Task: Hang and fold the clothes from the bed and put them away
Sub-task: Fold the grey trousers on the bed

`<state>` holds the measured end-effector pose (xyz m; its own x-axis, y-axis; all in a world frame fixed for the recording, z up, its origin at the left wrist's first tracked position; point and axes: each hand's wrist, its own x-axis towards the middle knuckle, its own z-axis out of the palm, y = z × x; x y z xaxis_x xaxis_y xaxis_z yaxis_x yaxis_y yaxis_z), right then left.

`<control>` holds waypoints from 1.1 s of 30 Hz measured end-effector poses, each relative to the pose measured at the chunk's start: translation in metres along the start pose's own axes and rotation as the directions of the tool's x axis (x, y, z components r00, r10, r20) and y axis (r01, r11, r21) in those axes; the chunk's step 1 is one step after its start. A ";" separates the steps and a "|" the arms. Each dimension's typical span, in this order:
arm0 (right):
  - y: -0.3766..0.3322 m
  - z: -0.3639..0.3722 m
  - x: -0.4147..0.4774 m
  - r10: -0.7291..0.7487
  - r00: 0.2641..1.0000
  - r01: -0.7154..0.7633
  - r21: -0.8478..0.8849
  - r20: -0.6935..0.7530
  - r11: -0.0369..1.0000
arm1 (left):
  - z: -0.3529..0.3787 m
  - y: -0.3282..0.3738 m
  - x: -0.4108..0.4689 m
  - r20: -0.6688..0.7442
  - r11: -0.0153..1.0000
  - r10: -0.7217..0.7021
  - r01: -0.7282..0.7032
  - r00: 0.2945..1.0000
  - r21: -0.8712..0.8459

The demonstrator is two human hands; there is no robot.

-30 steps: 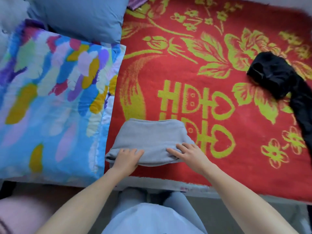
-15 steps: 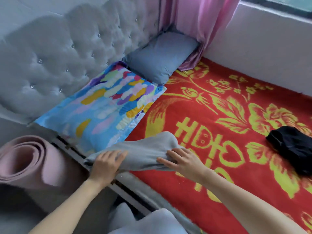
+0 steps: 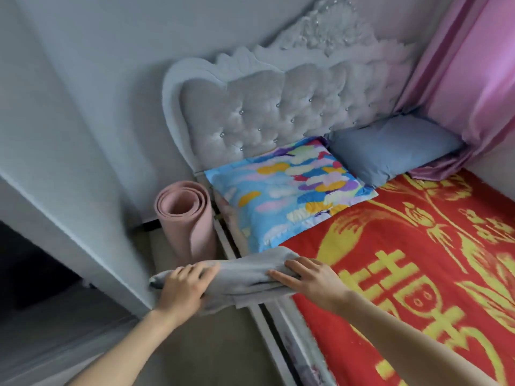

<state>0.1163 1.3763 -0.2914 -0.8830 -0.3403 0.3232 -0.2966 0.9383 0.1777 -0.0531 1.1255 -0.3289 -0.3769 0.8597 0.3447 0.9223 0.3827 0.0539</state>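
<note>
And there was the bed, the red blanket with its yellow pattern running right out to the near side rail. Up top stood the tufted grey headboard, with a pink curtain hanging down at the far corner. Two pillows sat against it: the patterned pillow near the bed's edge, the blue-grey pillow beside it, tucked under the curtain. Off the bed, only a narrow strip of floor lay between the rail and the white wall corner, and a rolled pink mat stood on end at its head, hard by the frame. The folded grey garment was up off the blanket, straddling the bed's edge just below the patterned pillow, its left end out over that floor strip. The left hand gripped that end, fingers curled over the top. The right hand lay on the other end, fingers close together and fairly straight, thumb hidden
</note>
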 end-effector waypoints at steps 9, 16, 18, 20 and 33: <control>-0.142 0.040 0.178 -0.403 0.915 0.396 0.140 0.021 0.908 | -0.073 -0.092 -0.208 0.120 0.900 -0.432 0.420 0.894 0.118; -0.299 0.059 0.297 -0.533 0.842 0.510 0.195 0.085 0.838 | -0.127 -0.181 -0.364 0.093 0.789 -0.605 0.580 0.791 0.205; -0.332 0.065 0.321 -0.544 0.828 0.514 0.203 0.136 0.833 | -0.134 -0.201 -0.394 0.111 0.744 -0.662 0.633 0.741 0.216; -0.352 0.073 0.337 -0.557 0.808 0.516 0.226 0.192 0.826 | -0.133 -0.217 -0.414 0.127 0.714 -0.697 0.665 0.706 0.219; -0.375 0.191 0.439 -0.415 0.769 0.320 0.269 0.486 0.908 | -0.060 -0.356 -0.414 0.341 0.714 -0.693 0.672 0.635 0.198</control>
<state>-0.2296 0.8866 -0.3933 -0.7330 -0.6215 -0.2765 -0.6498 0.7600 0.0144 -0.2204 0.6131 -0.4350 -0.9075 0.3967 -0.1383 0.3883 0.9176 0.0849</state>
